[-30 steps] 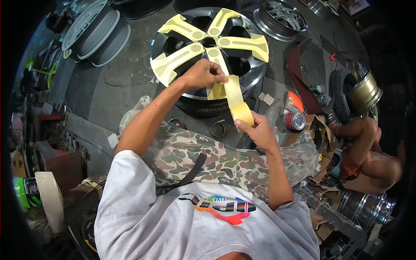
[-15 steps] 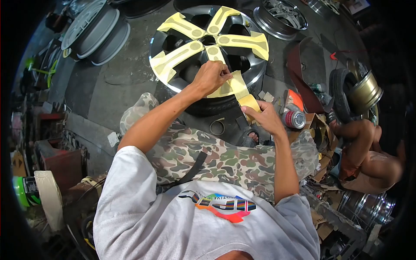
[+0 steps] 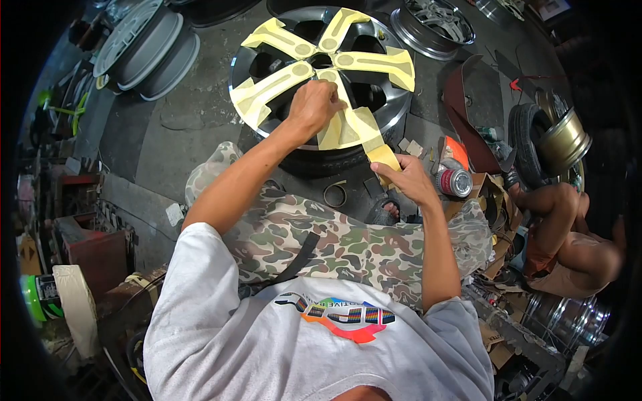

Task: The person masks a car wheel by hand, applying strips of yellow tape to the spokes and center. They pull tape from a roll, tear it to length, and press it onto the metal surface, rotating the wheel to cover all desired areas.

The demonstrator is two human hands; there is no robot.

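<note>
A dark alloy wheel (image 3: 394,107) lies flat on a tyre in front of me, its spokes covered with yellow masking tape (image 3: 374,63). My left hand (image 3: 314,103) presses a tape strip down onto the near spoke. My right hand (image 3: 404,177) holds the roll of masking tape (image 3: 384,157) just off the wheel's near rim. The strip (image 3: 364,127) runs from the roll up to the spoke.
Grey rims (image 3: 144,50) are stacked at the far left and another rim (image 3: 435,23) at the far right. A spray can (image 3: 455,182) and a small tape ring (image 3: 334,196) lie near my knees. Another person (image 3: 568,234) sits at the right beside a gold rim (image 3: 565,140).
My left hand moved forward and pressed the tape end onto the near spoke. My right hand lowered the roll toward the wheel's rim, stretching the strip flat.
</note>
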